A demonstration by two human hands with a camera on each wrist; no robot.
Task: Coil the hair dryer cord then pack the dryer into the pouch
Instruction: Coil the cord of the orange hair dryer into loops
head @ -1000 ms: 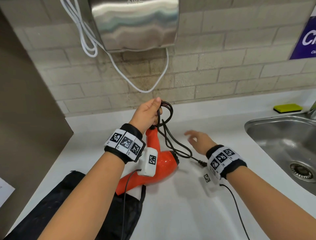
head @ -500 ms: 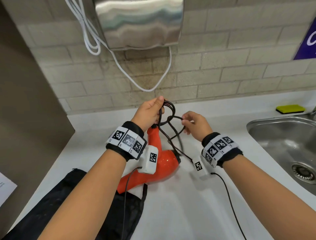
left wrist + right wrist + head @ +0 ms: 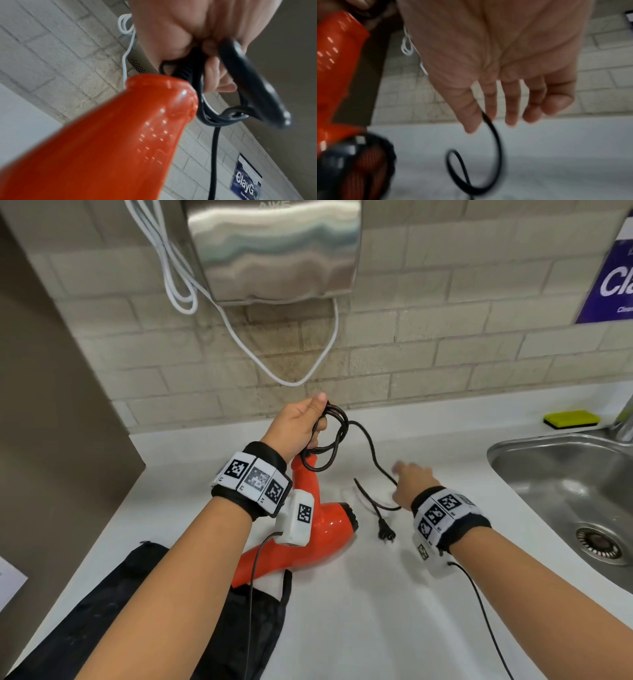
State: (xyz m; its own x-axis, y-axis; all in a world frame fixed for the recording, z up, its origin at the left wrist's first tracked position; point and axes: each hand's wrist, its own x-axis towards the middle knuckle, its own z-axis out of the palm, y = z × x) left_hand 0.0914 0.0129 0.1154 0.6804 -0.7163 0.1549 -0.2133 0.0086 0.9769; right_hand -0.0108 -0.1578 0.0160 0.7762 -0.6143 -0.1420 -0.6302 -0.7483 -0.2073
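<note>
The orange hair dryer lies on the white counter, its handle pointing up toward my left hand. That hand grips several loops of the black cord just above the handle end; the left wrist view shows its fingers curled round the loops. The loose cord tail runs down to the right and ends in the plug on the counter. My right hand hovers at the tail with straight, spread fingers, the cord brushing one finger. The black pouch lies at the lower left, under the nozzle.
A steel sink is set into the counter at the right, with a yellow sponge behind it. A steel hand dryer and its white cable hang on the tiled wall. A brown wall panel borders the left.
Half a second ago my right hand pinched the cord beside my left hand. It has since let go and dropped down to the right, to the loose tail. My left hand keeps its grip.
</note>
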